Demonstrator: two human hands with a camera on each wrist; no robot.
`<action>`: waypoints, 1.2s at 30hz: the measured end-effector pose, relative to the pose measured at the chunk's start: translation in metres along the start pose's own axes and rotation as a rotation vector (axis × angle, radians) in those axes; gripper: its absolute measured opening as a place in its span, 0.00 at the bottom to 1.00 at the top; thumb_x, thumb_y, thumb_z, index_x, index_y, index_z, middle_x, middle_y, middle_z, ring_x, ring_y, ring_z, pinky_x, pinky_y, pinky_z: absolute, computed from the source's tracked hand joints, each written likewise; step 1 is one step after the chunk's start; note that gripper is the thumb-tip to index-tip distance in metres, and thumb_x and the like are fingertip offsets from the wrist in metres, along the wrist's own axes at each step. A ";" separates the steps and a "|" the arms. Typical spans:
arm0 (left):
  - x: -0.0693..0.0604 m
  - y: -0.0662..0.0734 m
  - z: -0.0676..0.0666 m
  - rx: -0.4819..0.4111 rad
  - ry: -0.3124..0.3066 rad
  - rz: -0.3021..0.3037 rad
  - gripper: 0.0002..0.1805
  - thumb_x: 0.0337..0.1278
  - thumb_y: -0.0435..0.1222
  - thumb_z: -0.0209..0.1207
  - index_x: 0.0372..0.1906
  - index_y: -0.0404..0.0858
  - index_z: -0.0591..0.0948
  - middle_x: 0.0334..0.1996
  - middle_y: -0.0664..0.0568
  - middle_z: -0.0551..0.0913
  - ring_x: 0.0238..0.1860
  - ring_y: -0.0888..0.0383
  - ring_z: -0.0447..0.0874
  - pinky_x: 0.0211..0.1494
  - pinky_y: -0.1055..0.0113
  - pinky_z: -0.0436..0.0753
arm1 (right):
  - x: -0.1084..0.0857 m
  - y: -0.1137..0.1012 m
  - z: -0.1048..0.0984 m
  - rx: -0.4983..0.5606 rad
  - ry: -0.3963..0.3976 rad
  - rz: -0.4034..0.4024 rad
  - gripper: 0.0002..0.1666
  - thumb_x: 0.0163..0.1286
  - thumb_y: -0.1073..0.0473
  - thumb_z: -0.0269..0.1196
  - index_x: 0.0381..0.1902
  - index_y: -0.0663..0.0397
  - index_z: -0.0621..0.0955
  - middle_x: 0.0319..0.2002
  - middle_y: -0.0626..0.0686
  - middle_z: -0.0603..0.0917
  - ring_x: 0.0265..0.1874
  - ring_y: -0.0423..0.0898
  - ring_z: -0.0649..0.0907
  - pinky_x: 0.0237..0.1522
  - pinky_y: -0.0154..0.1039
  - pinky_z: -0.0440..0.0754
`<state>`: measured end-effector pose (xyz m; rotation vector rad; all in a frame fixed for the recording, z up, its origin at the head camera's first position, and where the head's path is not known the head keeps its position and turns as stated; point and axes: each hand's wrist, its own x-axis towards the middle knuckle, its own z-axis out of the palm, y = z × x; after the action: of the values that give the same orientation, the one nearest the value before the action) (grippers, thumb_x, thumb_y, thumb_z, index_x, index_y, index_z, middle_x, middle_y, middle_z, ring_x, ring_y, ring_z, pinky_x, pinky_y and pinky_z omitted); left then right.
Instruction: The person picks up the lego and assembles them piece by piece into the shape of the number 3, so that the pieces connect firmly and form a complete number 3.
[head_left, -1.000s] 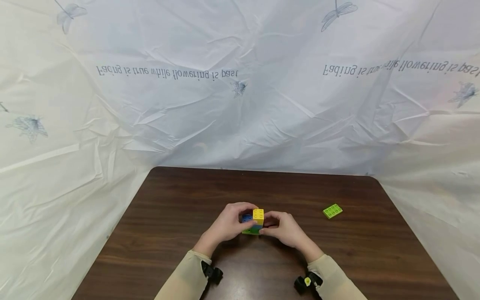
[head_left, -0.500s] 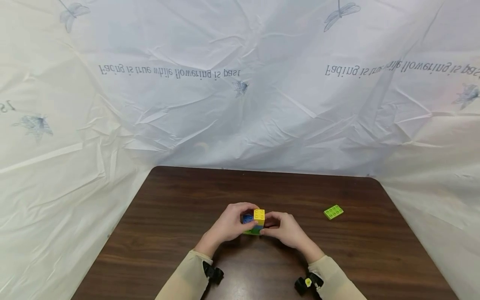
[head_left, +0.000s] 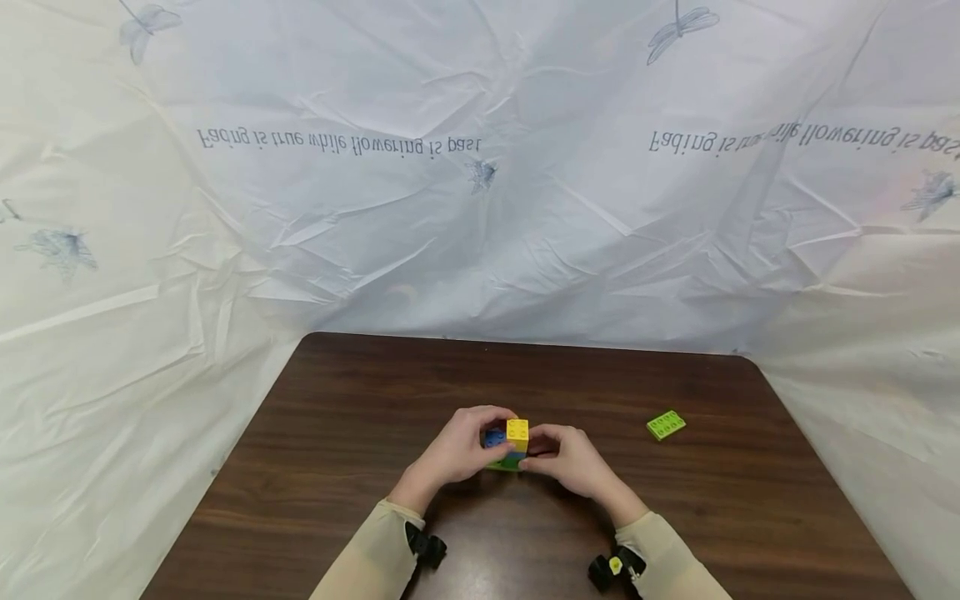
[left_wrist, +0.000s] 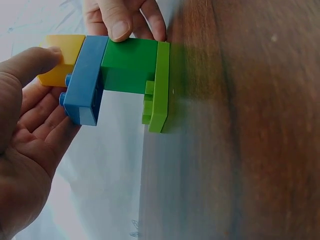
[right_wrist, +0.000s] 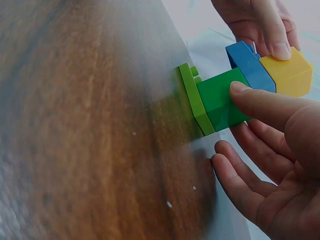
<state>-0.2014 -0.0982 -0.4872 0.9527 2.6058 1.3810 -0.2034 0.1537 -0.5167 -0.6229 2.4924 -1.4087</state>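
Pinching 1 yellow block [head_left: 517, 429] (left hand [head_left: 459, 443]) and 1 green block [right_wrist: 217, 102] (right hand [head_left: 568, 458]), with 1 blue block [left_wrist: 89, 75] between, 1 lime base [left_wrist: 161, 85] beneath, mid-table [head_left: 375, 400], left of 1 lime plate [head_left: 666, 425].

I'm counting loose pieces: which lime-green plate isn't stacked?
The rectangular lime-green plastic plate lying alone, to the right of the right hand; the other lime-green plate sits under the stacked dark-green plastic brick.
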 end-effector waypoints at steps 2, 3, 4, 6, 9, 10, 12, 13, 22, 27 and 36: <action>0.000 0.000 0.000 0.005 0.002 -0.002 0.20 0.73 0.40 0.70 0.65 0.45 0.83 0.56 0.56 0.86 0.51 0.64 0.84 0.55 0.65 0.85 | 0.000 0.000 0.000 0.003 0.003 -0.004 0.22 0.70 0.52 0.76 0.58 0.53 0.87 0.48 0.47 0.90 0.47 0.45 0.89 0.49 0.39 0.87; 0.001 0.000 0.000 0.007 0.003 -0.003 0.20 0.73 0.40 0.70 0.65 0.44 0.83 0.56 0.56 0.86 0.51 0.64 0.84 0.55 0.65 0.85 | 0.001 0.000 0.000 0.007 0.003 -0.005 0.22 0.70 0.52 0.76 0.58 0.53 0.87 0.48 0.47 0.90 0.47 0.45 0.89 0.48 0.39 0.88; 0.001 0.000 0.000 0.009 0.003 -0.005 0.20 0.72 0.40 0.70 0.65 0.44 0.83 0.56 0.56 0.86 0.51 0.64 0.84 0.55 0.65 0.85 | 0.001 0.000 -0.001 0.010 0.004 -0.007 0.22 0.70 0.52 0.76 0.58 0.53 0.87 0.48 0.47 0.90 0.47 0.45 0.89 0.48 0.39 0.88; 0.001 0.000 0.000 0.013 0.005 -0.013 0.20 0.72 0.40 0.70 0.65 0.45 0.83 0.56 0.56 0.86 0.50 0.64 0.84 0.54 0.65 0.85 | 0.001 0.001 -0.001 0.012 0.003 -0.008 0.22 0.70 0.52 0.76 0.58 0.53 0.87 0.48 0.48 0.90 0.47 0.45 0.89 0.48 0.39 0.88; 0.002 0.001 0.001 0.019 0.012 -0.021 0.20 0.73 0.40 0.69 0.65 0.45 0.83 0.56 0.56 0.86 0.50 0.63 0.84 0.54 0.65 0.85 | 0.001 0.000 -0.002 0.017 0.002 -0.004 0.22 0.71 0.53 0.76 0.58 0.54 0.87 0.48 0.48 0.90 0.47 0.45 0.89 0.48 0.39 0.88; 0.001 0.001 0.001 0.022 0.014 -0.022 0.20 0.73 0.40 0.69 0.66 0.45 0.83 0.57 0.56 0.86 0.50 0.63 0.84 0.54 0.65 0.85 | 0.001 0.000 -0.002 0.016 0.002 -0.002 0.22 0.71 0.53 0.76 0.58 0.54 0.87 0.49 0.49 0.90 0.48 0.46 0.89 0.48 0.39 0.87; 0.002 0.001 0.002 0.026 0.019 -0.022 0.21 0.73 0.40 0.69 0.66 0.45 0.83 0.57 0.56 0.85 0.50 0.63 0.84 0.53 0.65 0.85 | 0.001 -0.001 -0.002 0.011 0.002 0.002 0.22 0.71 0.53 0.76 0.59 0.54 0.87 0.49 0.49 0.90 0.48 0.46 0.89 0.48 0.39 0.87; 0.002 0.001 0.002 0.028 0.020 -0.019 0.20 0.73 0.40 0.69 0.66 0.45 0.83 0.57 0.56 0.85 0.50 0.63 0.84 0.53 0.65 0.85 | 0.001 -0.001 -0.002 0.009 0.003 0.003 0.22 0.71 0.53 0.76 0.59 0.54 0.87 0.49 0.49 0.90 0.48 0.46 0.89 0.48 0.39 0.87; 0.003 -0.002 0.002 0.013 0.022 -0.006 0.20 0.73 0.40 0.69 0.66 0.45 0.83 0.56 0.56 0.85 0.49 0.63 0.84 0.53 0.65 0.85 | 0.001 -0.003 -0.003 -0.010 0.007 0.017 0.22 0.71 0.53 0.76 0.59 0.54 0.87 0.48 0.48 0.90 0.47 0.44 0.88 0.48 0.37 0.87; 0.003 -0.002 0.003 0.010 0.023 -0.001 0.21 0.74 0.41 0.69 0.66 0.45 0.83 0.58 0.55 0.85 0.50 0.63 0.84 0.53 0.65 0.85 | 0.000 -0.002 -0.003 -0.020 0.022 0.021 0.22 0.71 0.52 0.76 0.59 0.54 0.87 0.48 0.47 0.89 0.47 0.44 0.88 0.48 0.37 0.87; 0.002 -0.008 -0.001 -0.007 0.010 0.011 0.20 0.72 0.42 0.70 0.65 0.47 0.84 0.56 0.58 0.85 0.50 0.64 0.84 0.54 0.65 0.85 | 0.000 -0.005 -0.002 -0.015 0.015 0.028 0.22 0.71 0.53 0.76 0.59 0.55 0.86 0.48 0.48 0.89 0.47 0.45 0.88 0.47 0.37 0.87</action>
<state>-0.2072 -0.1012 -0.4917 0.9634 2.6047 1.3999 -0.2029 0.1525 -0.5116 -0.5807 2.5149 -1.3915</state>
